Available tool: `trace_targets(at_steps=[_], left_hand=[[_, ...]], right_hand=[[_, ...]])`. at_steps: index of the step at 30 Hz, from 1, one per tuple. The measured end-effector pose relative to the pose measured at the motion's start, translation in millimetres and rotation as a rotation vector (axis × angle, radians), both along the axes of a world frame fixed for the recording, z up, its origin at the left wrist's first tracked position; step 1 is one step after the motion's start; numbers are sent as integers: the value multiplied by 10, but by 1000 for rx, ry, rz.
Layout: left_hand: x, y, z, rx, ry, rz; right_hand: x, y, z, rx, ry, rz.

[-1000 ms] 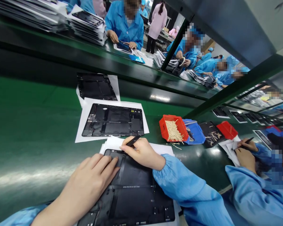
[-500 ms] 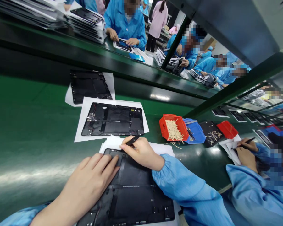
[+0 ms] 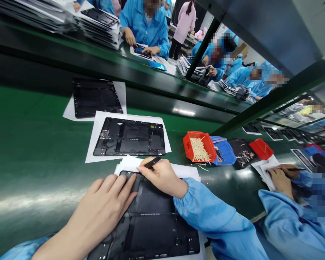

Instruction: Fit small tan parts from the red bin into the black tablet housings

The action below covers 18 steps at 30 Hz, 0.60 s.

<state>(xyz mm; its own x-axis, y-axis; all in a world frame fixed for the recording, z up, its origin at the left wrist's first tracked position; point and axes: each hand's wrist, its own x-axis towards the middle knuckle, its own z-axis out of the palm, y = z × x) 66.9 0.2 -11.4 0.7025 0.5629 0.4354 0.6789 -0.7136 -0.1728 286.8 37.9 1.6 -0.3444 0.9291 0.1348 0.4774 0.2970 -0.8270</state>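
Note:
A black tablet back shell lies on white paper right in front of me. My left hand rests flat on its upper left part, fingers stretched out. My right hand is closed round black tweezers, whose tip is at the shell's top edge. A second open black shell lies on a white sheet just beyond. A third shell on paper sits farther back on the green belt.
A red tray of small tan strips, a blue tray, a black tray and a second red tray stand to the right. A co-worker's hand works at the right. More people sit across the belt, beside stacks of parts.
The farthest shell on its paper has drifted left along the belt. My hands have stayed almost still on the near shell. The co-worker's hand at right has shifted slightly.

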Motion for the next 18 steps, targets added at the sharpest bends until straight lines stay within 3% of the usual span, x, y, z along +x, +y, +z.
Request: trace_targets(at_steps=[6,10,14,18], left_hand=[[7,-10,11,13,24,17],[-22,14,30,-13,22,8],[-37,37,48,-28,10,-3],[-46,39,26,11,-39,-55]], right_hand=[[-32,-33,-26,21,-81,-28],[-36,-53,-44,123,-112,-59],[33,-83,-28,232,-24,-131],[123,-123,-24,247,40,-131]])
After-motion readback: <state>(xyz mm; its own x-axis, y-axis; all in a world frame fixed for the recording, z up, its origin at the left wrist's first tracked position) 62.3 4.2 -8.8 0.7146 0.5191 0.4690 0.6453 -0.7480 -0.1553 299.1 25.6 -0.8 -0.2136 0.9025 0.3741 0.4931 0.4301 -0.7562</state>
